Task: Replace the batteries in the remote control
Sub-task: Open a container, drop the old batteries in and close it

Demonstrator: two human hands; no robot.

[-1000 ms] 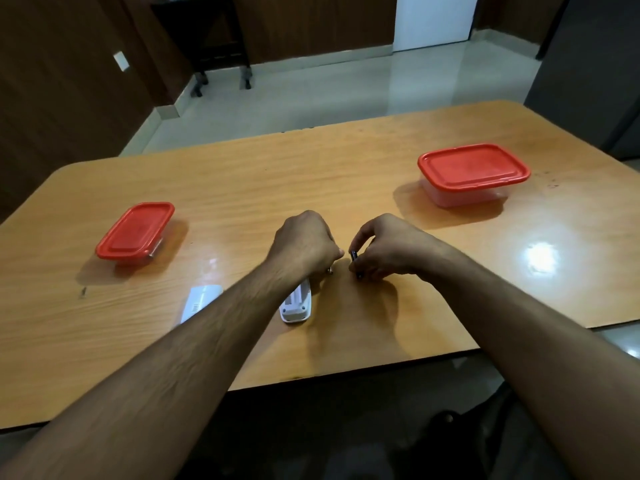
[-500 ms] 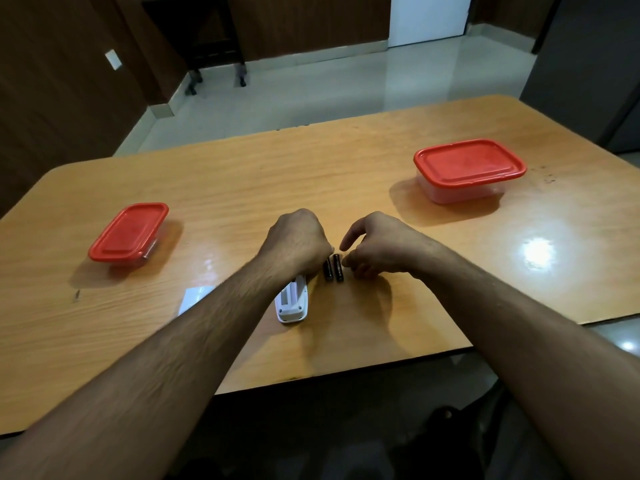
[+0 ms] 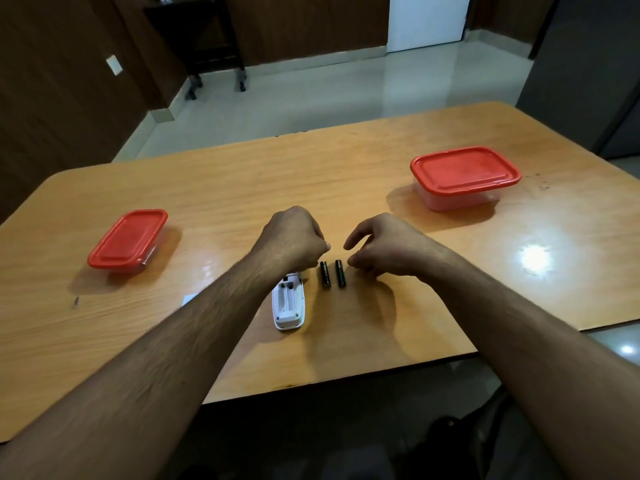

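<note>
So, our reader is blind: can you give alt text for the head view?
Two black cylindrical batteries lie side by side on a wooden table between a person's left hand and right hand, beside a white remote control with its battery bay open.

No legible text on any object

White remote (image 3: pixel 289 301) lay face down on the wooden bench (image 3: pixel 242 188), battery bay open and empty. Two dark batteries (image 3: pixel 325 274) (image 3: pixel 340 273) lay side by side just right of it, apart from each other. Left hand (image 3: pixel 292 239) curled in a fist over the remote's far end. Right hand (image 3: pixel 382 249) hovered loosely curled just right of the batteries, holding nothing. Red-lidded tubs far left (image 3: pixel 128 239) and far right (image 3: pixel 464 176).
</note>
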